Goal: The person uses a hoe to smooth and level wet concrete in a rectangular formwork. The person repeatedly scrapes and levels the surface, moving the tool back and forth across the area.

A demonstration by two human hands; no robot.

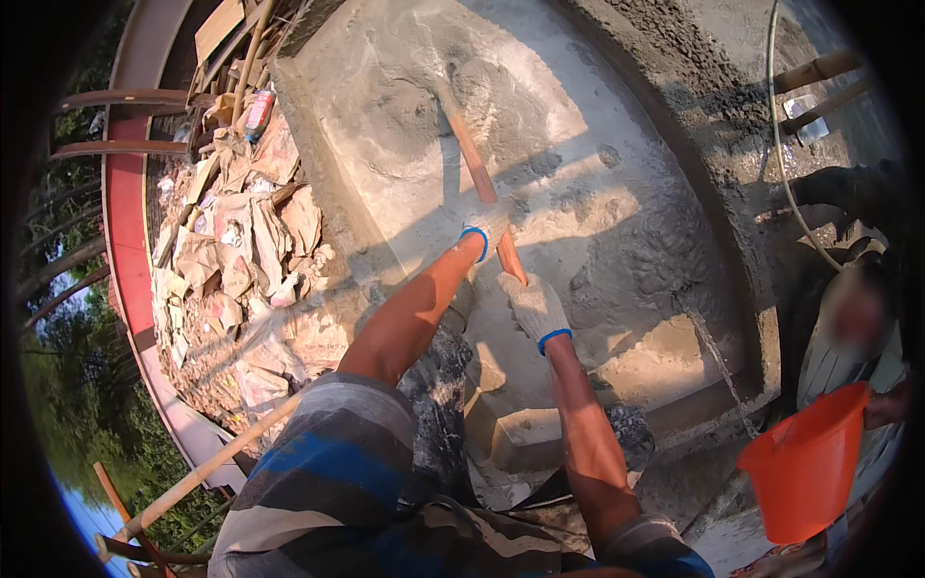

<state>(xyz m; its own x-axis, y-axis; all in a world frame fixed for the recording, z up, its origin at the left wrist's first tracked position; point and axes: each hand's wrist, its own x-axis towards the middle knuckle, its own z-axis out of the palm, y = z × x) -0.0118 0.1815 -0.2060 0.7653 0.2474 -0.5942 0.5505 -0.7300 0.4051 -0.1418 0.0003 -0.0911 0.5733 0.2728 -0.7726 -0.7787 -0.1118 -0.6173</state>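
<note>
In the head view, my left hand [489,223], in a pale knit glove with a blue cuff, grips a long wooden handle [468,154]. My right hand [536,308], gloved alike, is closed round the handle nearer its butt end. The handle slants away from me, and its far end goes into grey powder and wet mix, where the tool's head is hidden. That mix [515,101] lies in a wide, low-walled mortar trough [337,183]. Wet, lumpy mortar [626,250] fills the right part of the trough.
At right, a person's hand [882,407] holds a tilted orange bucket [805,462]; water [718,356] streams from it into the trough. Crumpled paper sacks [226,250] heap at left beside a red beam [130,222]. A bamboo pole [207,467] crosses lower left; a hose [779,144] hangs at upper right.
</note>
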